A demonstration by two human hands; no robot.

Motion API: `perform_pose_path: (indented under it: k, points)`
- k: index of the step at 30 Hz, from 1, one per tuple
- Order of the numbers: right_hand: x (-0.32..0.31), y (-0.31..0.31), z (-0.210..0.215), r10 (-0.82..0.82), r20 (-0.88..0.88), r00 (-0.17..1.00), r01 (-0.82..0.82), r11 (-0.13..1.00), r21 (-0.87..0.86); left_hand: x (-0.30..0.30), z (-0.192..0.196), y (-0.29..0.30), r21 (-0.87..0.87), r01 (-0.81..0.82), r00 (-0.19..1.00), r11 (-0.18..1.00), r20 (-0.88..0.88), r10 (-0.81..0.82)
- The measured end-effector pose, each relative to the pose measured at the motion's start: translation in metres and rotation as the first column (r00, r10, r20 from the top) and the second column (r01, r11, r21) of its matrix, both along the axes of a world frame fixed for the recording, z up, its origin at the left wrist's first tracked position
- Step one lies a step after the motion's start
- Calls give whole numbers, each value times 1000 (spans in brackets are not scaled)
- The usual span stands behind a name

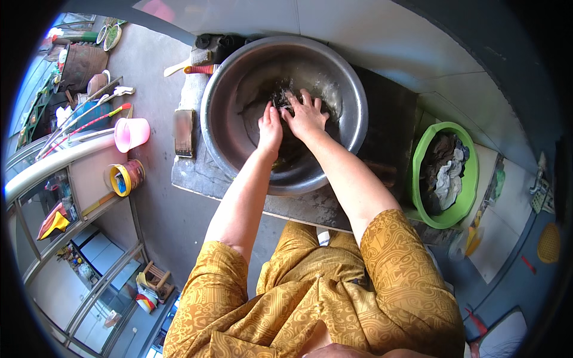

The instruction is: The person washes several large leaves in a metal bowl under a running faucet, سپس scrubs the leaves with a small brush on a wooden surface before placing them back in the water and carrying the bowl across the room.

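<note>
Gry flr, lt. tiled wall

Pink bucket near yellow-rimmed bucket, both left.

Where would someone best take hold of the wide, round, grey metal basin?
The basin is probably best held by its rim, left and right at once, coming from the near side: the rim follows its round outline, no handles show, and a pale tiled wall stands beyond the far edge.

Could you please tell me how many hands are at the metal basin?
2: the left hand near the middle of the metal basin, and the right hand just right of it, fingers spread. None seems hidden.
</note>
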State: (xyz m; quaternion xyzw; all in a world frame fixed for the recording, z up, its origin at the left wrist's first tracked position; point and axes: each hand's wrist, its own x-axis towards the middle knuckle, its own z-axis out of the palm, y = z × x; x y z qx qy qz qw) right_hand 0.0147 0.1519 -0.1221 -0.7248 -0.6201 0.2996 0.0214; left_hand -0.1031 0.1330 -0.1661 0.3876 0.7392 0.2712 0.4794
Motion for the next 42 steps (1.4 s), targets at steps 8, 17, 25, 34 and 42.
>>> perform_pose_path:
  k: [8,17,25,34,42]
  points:
    - [68,-49,-31,45,41,998,-55,956,287,58,13,-59,104,174,962,979,-231,-147]
    - [128,-92,-28,-341,-171,924,369,914,168,105,15,-115,-144,-281,938,949,168,303]
    - [100,-115,-23,-239,-564,791,278,960,-17,114,26,-88,-563,-166,654,809,551,518]
    - [56,-109,45,-70,-546,835,289,901,325,88,9,-109,-361,-188,304,913,863,404]
    - [138,-32,-1,-126,-382,916,295,857,423,66,52,-83,-118,175,960,977,-200,-196]
